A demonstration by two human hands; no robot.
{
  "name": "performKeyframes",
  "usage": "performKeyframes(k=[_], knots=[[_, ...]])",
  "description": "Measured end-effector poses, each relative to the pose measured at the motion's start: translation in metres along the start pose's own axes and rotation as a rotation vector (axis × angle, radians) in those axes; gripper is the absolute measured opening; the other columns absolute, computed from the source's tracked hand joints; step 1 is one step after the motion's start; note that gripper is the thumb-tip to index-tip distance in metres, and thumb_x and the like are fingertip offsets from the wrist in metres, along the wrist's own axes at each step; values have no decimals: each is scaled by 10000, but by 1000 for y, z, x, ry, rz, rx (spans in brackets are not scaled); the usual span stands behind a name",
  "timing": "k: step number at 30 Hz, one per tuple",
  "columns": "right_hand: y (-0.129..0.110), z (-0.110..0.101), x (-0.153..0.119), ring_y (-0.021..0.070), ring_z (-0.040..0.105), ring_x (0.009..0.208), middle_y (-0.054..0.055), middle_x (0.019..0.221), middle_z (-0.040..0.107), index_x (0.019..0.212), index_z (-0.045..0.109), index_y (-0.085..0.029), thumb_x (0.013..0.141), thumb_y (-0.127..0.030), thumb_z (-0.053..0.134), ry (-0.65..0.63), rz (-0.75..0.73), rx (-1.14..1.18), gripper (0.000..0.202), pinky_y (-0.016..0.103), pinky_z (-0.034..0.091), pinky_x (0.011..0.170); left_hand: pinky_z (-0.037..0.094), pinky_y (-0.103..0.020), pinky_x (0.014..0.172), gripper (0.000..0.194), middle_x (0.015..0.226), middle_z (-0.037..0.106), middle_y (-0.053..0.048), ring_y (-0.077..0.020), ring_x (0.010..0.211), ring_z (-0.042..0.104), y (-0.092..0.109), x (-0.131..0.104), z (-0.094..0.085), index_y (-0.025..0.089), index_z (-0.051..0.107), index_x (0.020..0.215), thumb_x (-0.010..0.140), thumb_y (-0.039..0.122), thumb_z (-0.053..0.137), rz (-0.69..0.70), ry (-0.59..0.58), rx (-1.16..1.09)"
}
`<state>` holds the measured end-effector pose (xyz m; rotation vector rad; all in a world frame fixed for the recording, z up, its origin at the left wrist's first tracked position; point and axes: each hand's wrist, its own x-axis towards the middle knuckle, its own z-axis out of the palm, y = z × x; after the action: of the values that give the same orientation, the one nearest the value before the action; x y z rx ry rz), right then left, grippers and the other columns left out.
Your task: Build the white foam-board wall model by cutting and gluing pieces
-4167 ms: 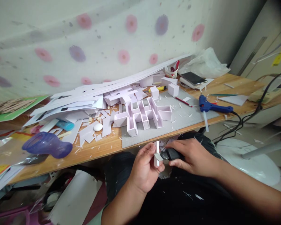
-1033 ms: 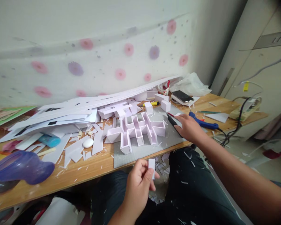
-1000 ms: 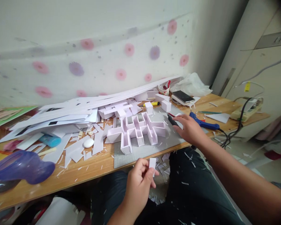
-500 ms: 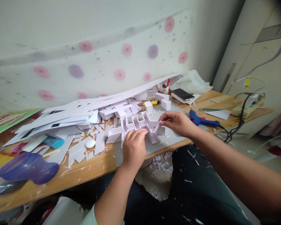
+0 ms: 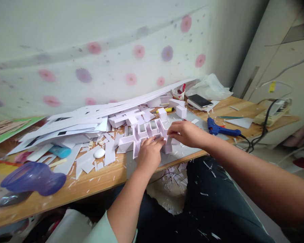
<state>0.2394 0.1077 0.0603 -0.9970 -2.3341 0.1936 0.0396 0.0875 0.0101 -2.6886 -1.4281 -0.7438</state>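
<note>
A white foam board model point(image 5: 136, 138) of upright walls and open compartments stands on a grey cutting mat point(image 5: 186, 153). My left hand point(image 5: 150, 153) lies over its near side, fingers bent across the walls and gripping them; the thumb is hidden. At the model's right end, my right hand point(image 5: 186, 133) is closed, with thumb and fingertips pinching a small white board piece point(image 5: 169, 141) against the walls. Two small white board boxes, a nearer box point(image 5: 162, 114) and a farther box point(image 5: 181, 111), stand behind the model.
A blue glue gun point(image 5: 223, 130) lies to the right, its cord near a power strip point(image 5: 272, 113). Stacked white sheets point(image 5: 73, 123) and offcuts cover the left. A yellow cutter point(image 5: 168, 110), a phone point(image 5: 199, 100) and a purple translucent container point(image 5: 35, 179) are also on the table.
My right hand has moved slightly left and brought the white piece in against the model. My left hand's fingers have reached farther right over the walls. The view has shifted slightly.
</note>
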Motion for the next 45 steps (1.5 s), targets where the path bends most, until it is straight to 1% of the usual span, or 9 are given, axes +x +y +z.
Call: performKeyframes(k=[4,7,9,12,14,17,22,36,45], knots=[[-7,-3,8,161,576,719,67,772,654,787,670,-146,862,-121,507,-108,-82,-114,181,261,422,674,411,-488,1012,473,1199,679,-52,-272,1182,538,-2,1,3,204,689,1093,764,-29,442,-9,10,-15],[-9,6,10,166,571,723,65,760,655,760,666,-146,861,-118,514,-189,-123,-184,184,267,407,673,418,-490,1011,470,1167,694,-61,-275,1180,545,-2,2,4,213,693,1093,764,-24,455,-14,17,-8],[-7,14,8,169,572,730,60,757,661,751,667,-151,849,-122,539,-211,-101,-208,165,267,397,665,420,-494,1012,471,1155,698,-70,-274,1183,547,-2,2,3,218,687,1110,773,-16,455,-8,22,-13],[-3,22,1,180,585,775,55,777,678,790,687,-162,827,-144,588,-174,-27,-208,108,267,394,675,428,-494,1010,469,1179,688,-67,-277,1182,548,-2,1,3,205,675,1137,782,-5,450,13,16,-13],[-1,24,-3,185,589,812,56,819,684,834,700,-172,820,-165,611,-140,-10,-201,91,270,400,698,435,-494,1007,468,1201,678,-52,-278,1186,546,-2,1,2,200,672,1140,779,-3,454,24,12,0],[-1,25,-5,186,586,828,62,857,678,820,708,-174,826,-175,609,-116,-10,-219,99,273,403,707,444,-497,1001,466,1208,675,-31,-279,1187,547,-2,0,2,209,673,1134,770,0,470,26,15,25],[-5,31,-6,191,582,811,68,874,673,747,722,-169,824,-139,585,-133,-3,-273,160,283,402,700,460,-502,983,453,1194,683,-18,-275,1165,566,-2,1,2,232,684,1107,766,6,492,39,28,41],[5,34,-1,183,596,834,86,905,652,804,737,-150,797,-84,584,-174,-16,-89,167,283,439,775,443,-501,994,429,1225,664,-9,-275,1185,553,-1,-1,1,206,665,1131,780,34,487,47,19,85],[5,40,-8,195,606,830,110,916,641,809,721,-124,822,-101,570,-87,-35,-43,153,314,470,790,445,-500,986,402,1216,670,-12,-271,1184,554,-2,-2,1,205,667,1111,786,45,492,59,32,86]])
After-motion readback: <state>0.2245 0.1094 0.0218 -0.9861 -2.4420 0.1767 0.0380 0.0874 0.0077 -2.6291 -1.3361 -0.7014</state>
